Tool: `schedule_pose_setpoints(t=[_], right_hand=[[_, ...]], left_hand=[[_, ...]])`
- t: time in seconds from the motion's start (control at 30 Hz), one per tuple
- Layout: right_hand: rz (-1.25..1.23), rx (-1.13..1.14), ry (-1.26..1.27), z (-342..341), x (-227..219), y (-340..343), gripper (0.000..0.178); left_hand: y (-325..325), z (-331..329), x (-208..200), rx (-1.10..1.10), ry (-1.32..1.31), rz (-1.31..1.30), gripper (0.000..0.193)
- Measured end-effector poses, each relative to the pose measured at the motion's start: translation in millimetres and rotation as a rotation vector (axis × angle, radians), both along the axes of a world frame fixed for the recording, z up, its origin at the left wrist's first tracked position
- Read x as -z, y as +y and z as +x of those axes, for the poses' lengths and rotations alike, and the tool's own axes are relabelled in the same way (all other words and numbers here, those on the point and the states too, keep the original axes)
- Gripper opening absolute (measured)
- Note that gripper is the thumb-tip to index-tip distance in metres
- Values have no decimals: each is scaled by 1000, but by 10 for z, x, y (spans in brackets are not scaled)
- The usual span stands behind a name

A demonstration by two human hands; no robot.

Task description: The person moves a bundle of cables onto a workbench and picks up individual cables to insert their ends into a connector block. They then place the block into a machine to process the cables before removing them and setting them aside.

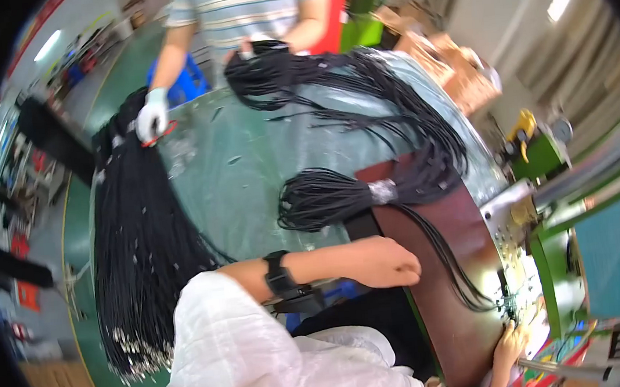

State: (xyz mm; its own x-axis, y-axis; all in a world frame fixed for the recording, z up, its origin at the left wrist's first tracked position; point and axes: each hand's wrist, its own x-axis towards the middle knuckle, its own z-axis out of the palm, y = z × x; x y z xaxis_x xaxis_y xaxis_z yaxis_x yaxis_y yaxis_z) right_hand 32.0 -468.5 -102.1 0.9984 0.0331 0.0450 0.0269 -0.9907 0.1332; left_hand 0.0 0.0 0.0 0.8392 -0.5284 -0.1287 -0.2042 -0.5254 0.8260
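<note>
My left hand (386, 262) rests at the left edge of a brown board (428, 316), its fingers curled in and no object showing in them. A black band circles that wrist. Far to the right, my right hand (511, 345) pinches the end of a black cable (440, 252) at a brightly lit machine fixture (522, 296); its fingertips are partly hidden. The cable runs back to a tied bundle of black cables (325, 198), which lies beyond my left hand.
Opposite me, a co-worker's gloved hand (151, 119) holds red-handled scissors (161, 135) beside a long hanging bundle of black cables (136, 231). More cables (263, 76) lie under the co-worker's other hand. Green machine parts (542, 155) stand at the right. Plastic sheeting covers the table (231, 178).
</note>
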Motion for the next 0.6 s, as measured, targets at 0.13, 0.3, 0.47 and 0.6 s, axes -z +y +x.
schedule_pose_setpoints(t=[0.13, 0.3, 0.47, 0.6], right_hand=[[-20, -93, -474, -44, 189, 74, 37], [-37, -49, -350, -553, -47, 4, 44], [-20, 84, -218, -763, -211, -80, 48], [41, 127, -198, -800, -215, 2, 50]], left_hand=[[237, 36, -143, 3, -47, -1, 33], [1197, -262, -284, -313, -141, 38, 32], [2740, -619, -228, -1001, -480, 385, 33], [3988, -1250, 52, -1588, -639, 675, 30]])
